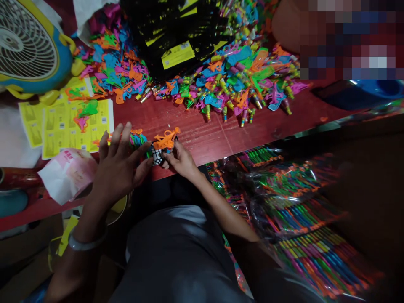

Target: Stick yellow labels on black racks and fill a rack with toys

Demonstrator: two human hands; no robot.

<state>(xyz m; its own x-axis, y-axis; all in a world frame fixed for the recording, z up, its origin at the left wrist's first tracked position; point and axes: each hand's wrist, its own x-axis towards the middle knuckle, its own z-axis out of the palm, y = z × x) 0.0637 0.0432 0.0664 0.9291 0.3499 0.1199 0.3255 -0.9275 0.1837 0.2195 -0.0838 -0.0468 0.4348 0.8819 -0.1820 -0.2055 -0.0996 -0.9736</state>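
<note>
Left of the frame's centre, the right hand (pixel 182 162) pinches a small plastic cluster (pixel 164 141), an orange piece on top and a black-gridded piece (pixel 157 155) at its left, near the front edge of the red tabletop (pixel 214 141). The left hand (pixel 115 174) has its fingers spread wide just beside it; whether the thumb and index touch the gridded piece I cannot tell. More coloured pieces (pixel 138 138) lie beyond that index finger. Yellow printed sheets (pixel 97 120) lie at left, below a fan (pixel 34 46) in the upper left corner. A mixed heap (pixel 227 90) of bright plastic spreads across the top, and clear-bagged bundles (pixel 293 214) fill the lower right.
</note>
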